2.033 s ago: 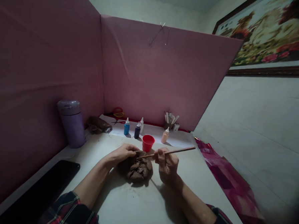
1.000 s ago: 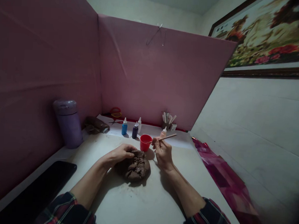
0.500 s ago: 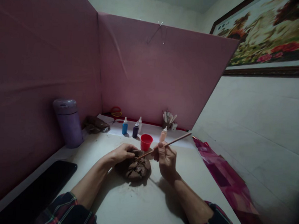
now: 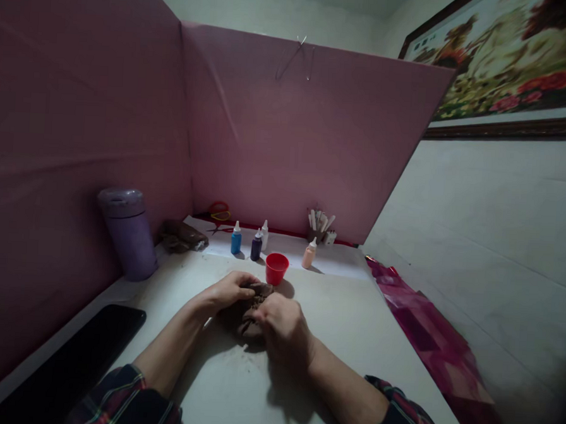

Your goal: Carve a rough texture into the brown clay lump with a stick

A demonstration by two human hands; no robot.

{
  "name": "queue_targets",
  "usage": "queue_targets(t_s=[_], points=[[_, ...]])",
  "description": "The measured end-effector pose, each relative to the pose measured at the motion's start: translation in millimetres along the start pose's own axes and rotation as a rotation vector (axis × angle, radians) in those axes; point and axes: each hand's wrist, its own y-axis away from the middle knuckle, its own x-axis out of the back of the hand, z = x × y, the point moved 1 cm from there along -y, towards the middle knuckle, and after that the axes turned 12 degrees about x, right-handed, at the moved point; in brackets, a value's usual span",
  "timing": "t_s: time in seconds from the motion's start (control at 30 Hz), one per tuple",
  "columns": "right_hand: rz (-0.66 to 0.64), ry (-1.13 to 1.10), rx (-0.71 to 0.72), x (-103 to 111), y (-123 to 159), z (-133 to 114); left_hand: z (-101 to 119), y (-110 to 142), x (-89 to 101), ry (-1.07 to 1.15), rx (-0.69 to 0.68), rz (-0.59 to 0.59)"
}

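A lump of brown clay (image 4: 251, 327) with a rough, cracked top sits on the white table. My left hand (image 4: 231, 290) grips its left upper edge, thumb on top. Over the right side of the lump is my right hand (image 4: 284, 326), fingers curled closed and knuckles up, hiding part of the clay. The thin wooden stick seen in this hand earlier is hidden now, though a thin line shows in the hand's shadow. Just behind the clay stands a red cup (image 4: 277, 270).
Behind are a blue bottle (image 4: 236, 240), a dark purple bottle (image 4: 256, 247), a white bottle (image 4: 264, 236), a peach bottle (image 4: 309, 254) and a pot of tools (image 4: 316, 233). Scissors (image 4: 220, 212), a wrapped brown package (image 4: 182, 236), a purple tumbler (image 4: 128, 239) and a black phone (image 4: 71, 359) lie leftward.
My right hand dipped the stick toward the red cup, brought it back to the clay, then turned over and came down left onto the lump. My left hand stayed on the clay.
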Motion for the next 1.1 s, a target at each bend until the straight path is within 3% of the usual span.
queue_targets(t_s=[0.13, 0.23, 0.33, 0.47, 0.57, 0.87, 1.1], points=[[0.310, -0.201, -0.655, 6, 3, 31, -1, -2, 0.0, 0.030, 0.038, -0.018], [0.473, -0.316, -0.811, 19, 1, 42, 0, -1, -0.9, 0.036, 0.054, -0.028], [0.566, -0.206, -0.704, 35, -3, 38, 2, 1, -1.6, 0.026, 0.039, -0.026], [0.402, -0.079, -0.506, 43, -8, 26, 1, 1, -1.0, 0.023, 0.033, -0.008], [0.293, -0.076, -0.425, 41, -8, 22, -1, -1, -0.3, 0.030, 0.038, -0.013], [0.256, -0.020, -0.314, 38, 5, 16, 0, 1, -1.2, 0.038, 0.041, -0.025], [0.129, 0.062, -0.193, 23, 15, 13, -1, 1, -1.7, 0.045, 0.024, -0.021]])
